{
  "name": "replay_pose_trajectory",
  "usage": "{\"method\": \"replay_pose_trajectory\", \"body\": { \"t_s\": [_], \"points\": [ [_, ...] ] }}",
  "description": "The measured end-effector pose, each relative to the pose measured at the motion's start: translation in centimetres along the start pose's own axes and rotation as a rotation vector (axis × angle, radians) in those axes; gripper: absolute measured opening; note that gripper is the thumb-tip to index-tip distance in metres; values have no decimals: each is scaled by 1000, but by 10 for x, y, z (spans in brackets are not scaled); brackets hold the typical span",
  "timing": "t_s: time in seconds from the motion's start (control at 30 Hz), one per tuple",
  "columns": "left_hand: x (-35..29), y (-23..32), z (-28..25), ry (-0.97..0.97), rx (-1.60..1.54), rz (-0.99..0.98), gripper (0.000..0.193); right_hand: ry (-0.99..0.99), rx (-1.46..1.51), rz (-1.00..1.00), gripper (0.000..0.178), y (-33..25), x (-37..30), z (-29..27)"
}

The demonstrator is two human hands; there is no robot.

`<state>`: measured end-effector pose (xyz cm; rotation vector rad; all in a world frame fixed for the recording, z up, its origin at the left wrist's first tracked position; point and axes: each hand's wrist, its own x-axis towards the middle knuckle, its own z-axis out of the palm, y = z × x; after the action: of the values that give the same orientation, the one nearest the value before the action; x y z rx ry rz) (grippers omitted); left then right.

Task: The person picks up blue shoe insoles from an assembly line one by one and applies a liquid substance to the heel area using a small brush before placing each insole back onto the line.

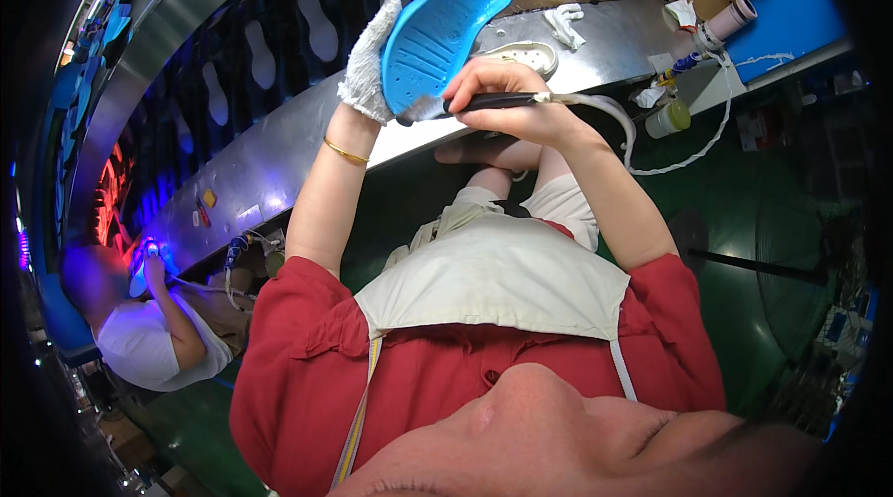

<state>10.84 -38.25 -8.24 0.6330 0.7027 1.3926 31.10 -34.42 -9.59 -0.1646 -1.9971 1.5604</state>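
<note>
In my left hand (368,64), which wears a white knit glove, a blue shoe sole (445,22) is held by its edge and tilted up above the bench. Its inner face looks glossy, with ribs toward the heel and small holes toward the toe. Bare and closed, my right hand (510,87) grips a brush (493,100) by its dark handle. The pale bristles meet or nearly meet the heel end of the sole. From the back of the handle runs a whitish hose (609,106). Behind my right hand, a white clog with holes (532,54) lies on the metal bench (619,32).
Crumpled white cloth (564,24), a pinkish roll (730,20) and a green-lidded jar (668,119) stand to the right, with the hose looping round. Beyond the bench's left part, pale soles (318,24) line a dark conveyor. A co-worker (153,339) sits at far left.
</note>
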Motion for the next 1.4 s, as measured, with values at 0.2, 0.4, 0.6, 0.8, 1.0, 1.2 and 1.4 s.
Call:
{"method": "replay_pose_trajectory", "body": {
  "t_s": [0.2, 0.4, 0.6, 0.8, 1.0, 1.2, 1.4],
  "points": [
    [-2, 3, 7, 87, 195, -199, 49, -72, 93, 134, 11, -14, 6, -18],
    [-3, 7, 5, -1, 326, -275, 54, -150, -192, 170, 10, -6, 8, -22],
    [0, 5, 6, -5, 252, -376, 64, -25, -36, 103, 10, -9, 6, -26],
    [-8, -3, -1, -75, 151, -393, 68, 89, 45, 219, 14, -19, -3, -52],
    [-20, -25, -1, -154, -116, -238, 76, 254, -22, 177, 16, -14, 4, -62],
    [-23, -30, -2, -120, -138, -142, 75, 454, -86, -7, 16, 0, 3, -70],
    [-26, -28, -13, -22, -69, -31, 71, 77, -356, -50, 6, -30, -8, -34]
  ]
}}
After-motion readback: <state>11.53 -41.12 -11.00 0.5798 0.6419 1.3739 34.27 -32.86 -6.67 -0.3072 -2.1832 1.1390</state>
